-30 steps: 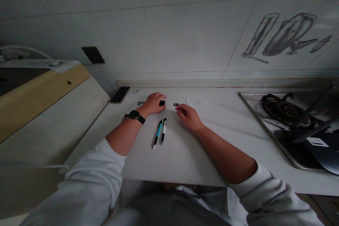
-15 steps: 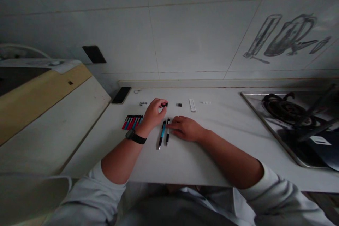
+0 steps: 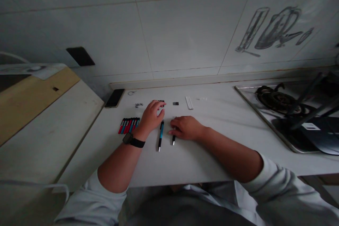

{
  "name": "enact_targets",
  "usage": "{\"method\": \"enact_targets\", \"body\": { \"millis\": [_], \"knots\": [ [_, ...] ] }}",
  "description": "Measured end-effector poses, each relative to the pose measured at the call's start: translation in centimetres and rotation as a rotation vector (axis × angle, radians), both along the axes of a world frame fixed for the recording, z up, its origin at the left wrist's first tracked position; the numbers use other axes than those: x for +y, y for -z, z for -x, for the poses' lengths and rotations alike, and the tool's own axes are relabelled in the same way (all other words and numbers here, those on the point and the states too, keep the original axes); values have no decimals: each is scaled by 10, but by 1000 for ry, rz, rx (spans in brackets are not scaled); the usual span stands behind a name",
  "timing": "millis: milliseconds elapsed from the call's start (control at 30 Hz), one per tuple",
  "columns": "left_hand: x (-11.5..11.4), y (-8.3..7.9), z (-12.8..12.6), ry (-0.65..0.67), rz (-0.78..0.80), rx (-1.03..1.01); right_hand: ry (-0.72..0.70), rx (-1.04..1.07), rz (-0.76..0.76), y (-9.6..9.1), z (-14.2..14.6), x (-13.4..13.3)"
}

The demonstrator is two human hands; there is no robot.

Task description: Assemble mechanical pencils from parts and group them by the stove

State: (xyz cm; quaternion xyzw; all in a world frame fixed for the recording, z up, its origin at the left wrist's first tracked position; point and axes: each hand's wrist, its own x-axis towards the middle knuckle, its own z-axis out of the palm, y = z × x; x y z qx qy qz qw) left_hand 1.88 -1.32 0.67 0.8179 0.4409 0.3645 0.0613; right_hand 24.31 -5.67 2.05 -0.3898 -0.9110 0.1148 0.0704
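My left hand, with a black watch on its wrist, hovers over a small row of black parts. Its thumb and fingers are apart, and nothing shows between them. The fingers of my right hand are bent around a pen lying on the counter; only its black grip and silver tip show. Between the hands lies a blue and black pen, tip toward me. Left of my left hand, several red and blue pen barrels lie side by side.
Along the back of the white counter lie a phone, small metallic parts, dark little pieces, thin white rods and tiny pale pieces. A gas stove stands right, a white box-like unit left.
My left thumb and fingers have spread, and the black part they pinched is no longer between them. Under my right hand, the pen has shifted right, away from the blue one.
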Motion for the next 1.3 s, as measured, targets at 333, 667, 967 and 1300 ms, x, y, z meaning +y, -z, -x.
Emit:
{"method": "enact_targets", "body": {
  "millis": [333, 667, 967, 1300],
  "knots": [
    [1, 4, -1, 78, 29, 7, 326, -94, -5, 1, -4, 4],
    [0, 9, 0, 228, 48, 114, 461, -198, 37, -7, 14, -7],
    [3, 4, 0, 196, -40, 155, 400, 70, -97, -4, -7, 12],
    [3, -2, 2, 102, -61, 140, 285, 453, -136, 7, -18, 21]
  ]
}}
